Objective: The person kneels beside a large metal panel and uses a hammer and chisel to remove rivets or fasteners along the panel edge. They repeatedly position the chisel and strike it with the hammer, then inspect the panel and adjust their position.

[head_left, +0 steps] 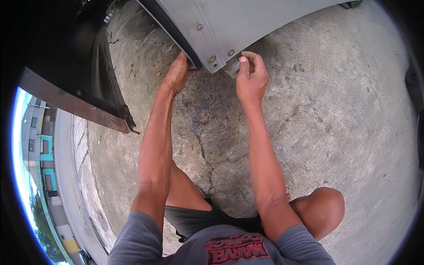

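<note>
A light-grey metal panel [247, 22], apparently vehicle bodywork, comes down from the top to a corner with round fasteners. A black rubber strip [172, 33] lines its left edge. My left hand [178, 75] is at that edge beside the corner; most of its fingers are hidden behind the strip, and one reaches beneath the corner. Right of the corner, my right hand [252, 79] is closed, thumb against curled fingers. It pinches a pale, thin, sheet-like piece [231, 68] against the panel's lower edge; its exact kind is unclear.
Cracked, stained concrete [309, 119] lies under me, and my bent knee [324, 207] is at the lower right. A dark panel with a brown metal edge [75, 99] juts in from the left, its end near my left forearm. Beyond it are a street and buildings [46, 150].
</note>
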Tool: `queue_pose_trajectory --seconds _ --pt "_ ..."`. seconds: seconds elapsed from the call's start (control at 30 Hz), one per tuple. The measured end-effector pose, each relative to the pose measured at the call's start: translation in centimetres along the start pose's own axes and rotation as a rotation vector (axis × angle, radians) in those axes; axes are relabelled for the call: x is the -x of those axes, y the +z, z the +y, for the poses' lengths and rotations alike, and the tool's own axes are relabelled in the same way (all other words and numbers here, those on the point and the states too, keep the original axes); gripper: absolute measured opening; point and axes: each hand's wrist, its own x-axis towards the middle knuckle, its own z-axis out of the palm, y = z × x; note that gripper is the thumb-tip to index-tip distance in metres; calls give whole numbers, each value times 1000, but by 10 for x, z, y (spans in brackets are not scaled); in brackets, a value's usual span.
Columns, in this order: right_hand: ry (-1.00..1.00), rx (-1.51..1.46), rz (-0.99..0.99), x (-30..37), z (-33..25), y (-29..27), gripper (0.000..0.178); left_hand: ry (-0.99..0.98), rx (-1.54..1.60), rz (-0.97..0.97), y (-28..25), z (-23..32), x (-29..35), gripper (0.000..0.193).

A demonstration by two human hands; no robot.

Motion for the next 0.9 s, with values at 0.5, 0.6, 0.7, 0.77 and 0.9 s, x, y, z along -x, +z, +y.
queue_pose_trajectory --seconds 0.5,0.6,0.7,0.77,0.9 --pt "-138 105 -208 23 -34 22 17 5 256 -49 26 -4 -7 78" --pt "-109 130 -203 23 -44 22 14 168 -51 4 14 -1 -6 69" --pt "-148 191 -212 26 -42 23 14 269 -76 284 19 -15 -4 56" --pt "-137 115 -222 24 -35 26 16 81 84 214 8 -10 -11 56" --pt "-121 63 -220 17 -27 19 21 96 188 238 12 4 0 67"
